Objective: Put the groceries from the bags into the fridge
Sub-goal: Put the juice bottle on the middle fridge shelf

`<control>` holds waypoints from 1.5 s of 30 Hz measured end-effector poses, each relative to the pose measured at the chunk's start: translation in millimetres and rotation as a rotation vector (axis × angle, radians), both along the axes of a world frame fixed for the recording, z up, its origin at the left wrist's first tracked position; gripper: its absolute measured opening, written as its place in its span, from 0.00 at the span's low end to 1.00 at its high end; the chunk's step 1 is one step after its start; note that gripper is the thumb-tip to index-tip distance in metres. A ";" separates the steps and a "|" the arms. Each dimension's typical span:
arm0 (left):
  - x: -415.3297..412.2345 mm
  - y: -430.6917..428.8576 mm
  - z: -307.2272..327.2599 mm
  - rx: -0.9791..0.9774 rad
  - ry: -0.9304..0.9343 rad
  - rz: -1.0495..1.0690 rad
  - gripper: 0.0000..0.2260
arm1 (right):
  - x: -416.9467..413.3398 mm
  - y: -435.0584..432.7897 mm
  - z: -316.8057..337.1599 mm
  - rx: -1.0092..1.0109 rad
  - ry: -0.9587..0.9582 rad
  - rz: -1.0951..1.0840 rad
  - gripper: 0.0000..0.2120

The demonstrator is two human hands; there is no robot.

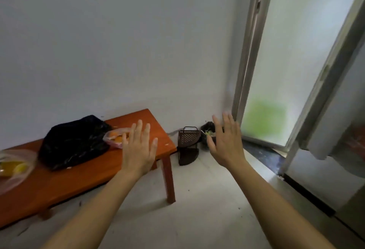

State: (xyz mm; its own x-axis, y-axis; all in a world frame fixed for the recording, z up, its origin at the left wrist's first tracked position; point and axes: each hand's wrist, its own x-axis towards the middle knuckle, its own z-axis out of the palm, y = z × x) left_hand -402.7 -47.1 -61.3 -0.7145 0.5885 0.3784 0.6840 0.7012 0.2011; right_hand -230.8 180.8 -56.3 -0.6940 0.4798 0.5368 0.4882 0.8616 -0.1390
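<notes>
Groceries (118,139) are on the low table (59,187), not yet unpacked. Orange fruit shows through a small clear bag (116,146) near the table's right end. A black bag (73,142) lies against its left side, and a second clear bag (13,169) with something yellow inside sits at the far left edge of view. What looks like the fridge (320,185) stands at the right edge, well apart from the table, but the view there is blurred and cropped, so I cannot tell how its door stands. The step in hand appears to be the very start: reaching for a first bag. The left hand (139,150) hovers over the table's right end, just beside the bag of fruit, its fingers (139,130) straight and close together, holding nothing. The right hand (227,144) is raised over the floor, fingers (227,122) straight and slightly spread, also empty. Next, the left hand needs to close on the small clear bag's top, lift it and carry it right toward the fridge
</notes>
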 end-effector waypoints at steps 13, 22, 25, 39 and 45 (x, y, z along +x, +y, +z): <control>-175.3 -319.5 -25.3 0.033 -0.036 0.275 0.30 | -260.4 -278.7 -16.4 -0.109 -0.138 0.360 0.30; -283.7 -458.7 -66.4 -0.028 -0.100 0.402 0.27 | -421.8 -416.4 -61.7 -0.170 -0.268 0.638 0.28; -331.3 -484.3 -84.4 -0.109 -0.169 0.475 0.26 | -480.3 -445.5 -84.0 -0.199 -0.306 0.703 0.27; -567.1 -543.8 -135.5 -0.296 -0.425 0.479 0.24 | -737.7 -540.9 -173.0 -0.398 -0.629 0.889 0.21; -626.7 -564.1 -185.9 -0.349 -0.642 0.412 0.25 | -779.8 -578.7 -209.9 -0.486 -0.783 0.864 0.20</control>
State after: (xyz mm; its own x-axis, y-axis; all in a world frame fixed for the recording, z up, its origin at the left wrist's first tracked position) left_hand -1029.4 -611.3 -247.2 -0.9123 0.2411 -0.3310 0.1862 0.9642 0.1890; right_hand -1010.6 -397.9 -266.2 -0.9302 -0.2561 -0.2629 -0.1129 0.8812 -0.4590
